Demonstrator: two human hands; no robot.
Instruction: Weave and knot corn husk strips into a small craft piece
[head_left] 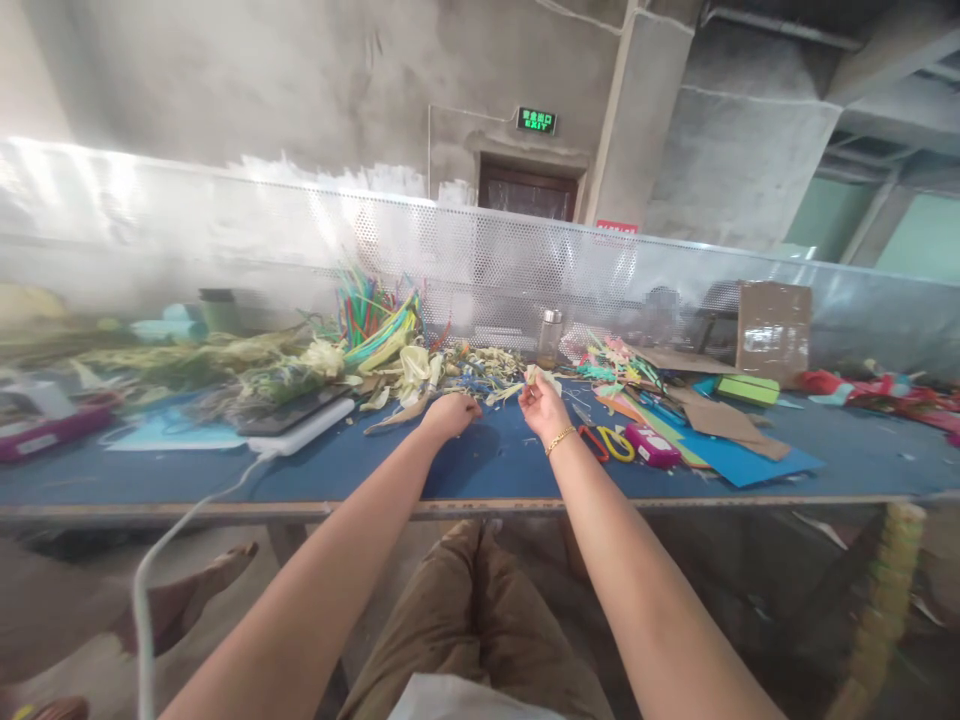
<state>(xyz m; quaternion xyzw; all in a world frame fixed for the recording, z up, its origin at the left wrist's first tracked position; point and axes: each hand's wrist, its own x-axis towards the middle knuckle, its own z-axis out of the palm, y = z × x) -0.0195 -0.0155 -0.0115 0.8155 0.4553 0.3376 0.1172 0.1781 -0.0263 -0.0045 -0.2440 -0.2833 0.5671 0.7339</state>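
Note:
My left hand (451, 414) is closed just above the blue table (480, 465), its fingers curled together; whatever it may hold is too small to make out. To its right, my right hand (541, 404) pinches a small pale yellow piece (538, 376) at its fingertips. The two hands are apart. Behind them lies a heap of pale and blue scraps (480, 372). Red-handled scissors (592, 442) and yellow-handled scissors (618, 444) rest beside my right wrist.
A glass bottle (550, 338) stands behind the scraps. On the right are a purple box (652, 446) and blue paper (750, 458). A white power strip (304, 428) and dried plant material (262, 375) lie left. A perforated metal screen (510, 250) borders the back.

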